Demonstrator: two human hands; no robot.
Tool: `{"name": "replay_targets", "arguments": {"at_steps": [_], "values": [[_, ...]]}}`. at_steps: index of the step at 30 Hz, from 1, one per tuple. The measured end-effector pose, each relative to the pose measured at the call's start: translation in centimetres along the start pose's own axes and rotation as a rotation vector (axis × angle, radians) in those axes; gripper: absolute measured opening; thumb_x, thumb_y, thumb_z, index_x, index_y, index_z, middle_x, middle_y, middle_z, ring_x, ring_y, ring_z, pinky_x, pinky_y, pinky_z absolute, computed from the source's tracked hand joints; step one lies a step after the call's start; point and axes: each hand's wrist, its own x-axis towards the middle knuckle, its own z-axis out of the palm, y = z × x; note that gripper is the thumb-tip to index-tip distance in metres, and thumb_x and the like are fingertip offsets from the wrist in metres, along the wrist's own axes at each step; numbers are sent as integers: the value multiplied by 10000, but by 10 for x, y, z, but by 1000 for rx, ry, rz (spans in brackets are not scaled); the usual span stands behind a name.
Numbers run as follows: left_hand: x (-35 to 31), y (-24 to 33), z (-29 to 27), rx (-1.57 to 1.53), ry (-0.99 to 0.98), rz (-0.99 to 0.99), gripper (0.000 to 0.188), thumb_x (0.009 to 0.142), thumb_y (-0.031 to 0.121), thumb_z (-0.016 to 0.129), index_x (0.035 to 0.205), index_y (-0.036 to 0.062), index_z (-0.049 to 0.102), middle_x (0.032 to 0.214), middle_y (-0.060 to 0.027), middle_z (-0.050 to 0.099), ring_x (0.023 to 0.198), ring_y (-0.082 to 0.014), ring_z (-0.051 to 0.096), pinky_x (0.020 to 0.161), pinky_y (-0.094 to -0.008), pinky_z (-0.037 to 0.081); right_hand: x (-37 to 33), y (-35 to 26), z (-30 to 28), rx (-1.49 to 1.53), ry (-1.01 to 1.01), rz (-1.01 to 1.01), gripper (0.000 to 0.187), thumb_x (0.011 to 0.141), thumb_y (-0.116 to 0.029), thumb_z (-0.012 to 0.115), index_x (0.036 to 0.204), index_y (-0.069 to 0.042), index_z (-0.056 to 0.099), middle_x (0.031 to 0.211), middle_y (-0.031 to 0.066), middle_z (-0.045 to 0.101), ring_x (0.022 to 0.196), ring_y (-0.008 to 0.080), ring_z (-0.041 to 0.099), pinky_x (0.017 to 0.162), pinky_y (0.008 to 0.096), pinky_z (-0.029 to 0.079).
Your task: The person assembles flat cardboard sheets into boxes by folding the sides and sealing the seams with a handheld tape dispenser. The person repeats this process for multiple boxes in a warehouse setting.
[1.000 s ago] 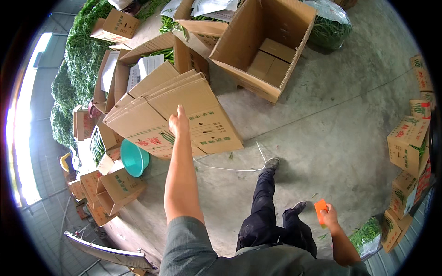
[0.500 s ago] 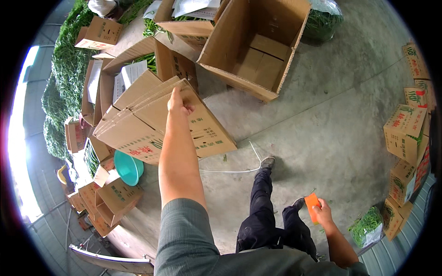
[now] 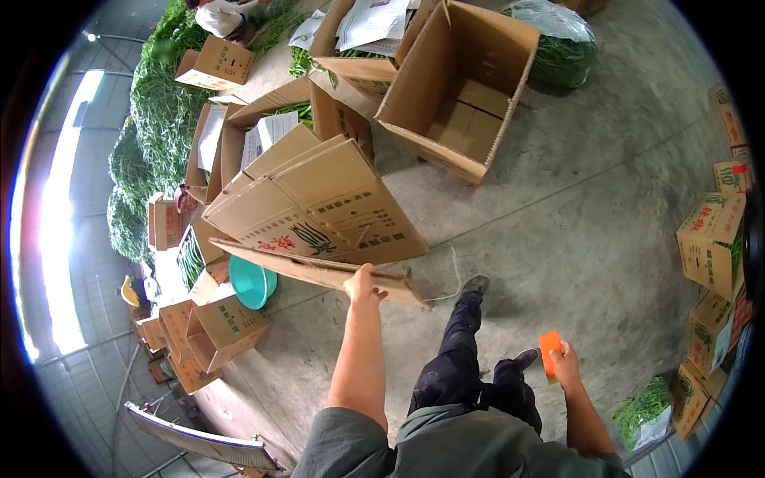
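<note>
My left hand (image 3: pixel 365 284) is closed on the upper edge of a flattened cardboard box (image 3: pixel 319 271), which tilts toward me in front of a leaning stack. The stack of flattened boxes (image 3: pixel 327 203) has green and red printing and rests against open cartons. Low on the right, my right hand (image 3: pixel 566 365) is wrapped round a flat, orange, rectangular object (image 3: pixel 550 353) whose kind I cannot make out. Beyond the stack, an open, empty carton (image 3: pixel 458 95) stands on the floor. Next to it, a carton with paper sheets (image 3: pixel 370 28) over green vegetables stands open.
A teal basin (image 3: pixel 253 284) sits left of the stack, near several cartons (image 3: pixel 227 331). Heaped greens (image 3: pixel 171 99) line the far left, where another person (image 3: pixel 223 17) is partly visible. Filled cartons (image 3: pixel 709 239) and bagged greens (image 3: pixel 644 413) stand at right. A white strap (image 3: pixel 457 275) lies on the floor.
My left hand has moved from the stack's top edge down toward me, bringing one flattened box away from the others. My right hand keeps hold of the orange object.
</note>
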Motion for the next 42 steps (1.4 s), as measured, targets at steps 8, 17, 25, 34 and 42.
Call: {"name": "replay_targets", "arguments": {"at_steps": [8, 17, 25, 34, 42], "values": [[105, -21, -41, 337, 205, 143, 288, 868, 85, 603, 1130, -34, 597, 1019, -226, 661, 811, -327, 667, 613, -510, 558, -29, 101, 1, 127, 40, -42, 526, 857, -263, 723, 1286, 16, 601, 1192, 238, 680, 1112, 369, 656, 958, 420, 508], [-145, -134, -99, 150, -55, 387, 261, 812, -58, 610, 1070, -64, 572, 921, -217, 641, 730, -381, 680, 580, -555, 596, -108, 232, -62, 315, 97, 26, 627, 837, -245, 729, 1372, 19, 536, 1266, 233, 661, 1170, 353, 644, 990, 402, 498], [-272, -356, -82, 238, -284, 551, 306, 804, -85, 656, 1096, -52, 572, 984, -157, 666, 777, -283, 692, 633, -414, 609, -112, 162, -100, 463, -90, -540, 641, 845, -220, 701, 1445, -78, 528, 1289, 225, 655, 1205, 350, 628, 1038, 400, 472], [-296, -427, -113, 332, -501, 101, 540, 881, 100, 729, 1316, 30, 417, 1225, -149, 591, 1051, -288, 646, 797, -457, 585, -143, 72, -11, -80, -752, -654, 410, 894, -411, 651, 1232, -186, 708, 1214, 138, 697, 1110, 329, 653, 940, 410, 512], [-177, -312, -134, 529, -395, 613, 595, 950, 363, 708, 1373, 17, 471, 1268, -154, 622, 1145, -289, 610, 964, -446, 507, -177, 12, 29, -427, -678, -633, 703, 697, -702, 754, 1176, -188, 726, 1046, 194, 711, 1076, 368, 651, 893, 457, 509]]}}
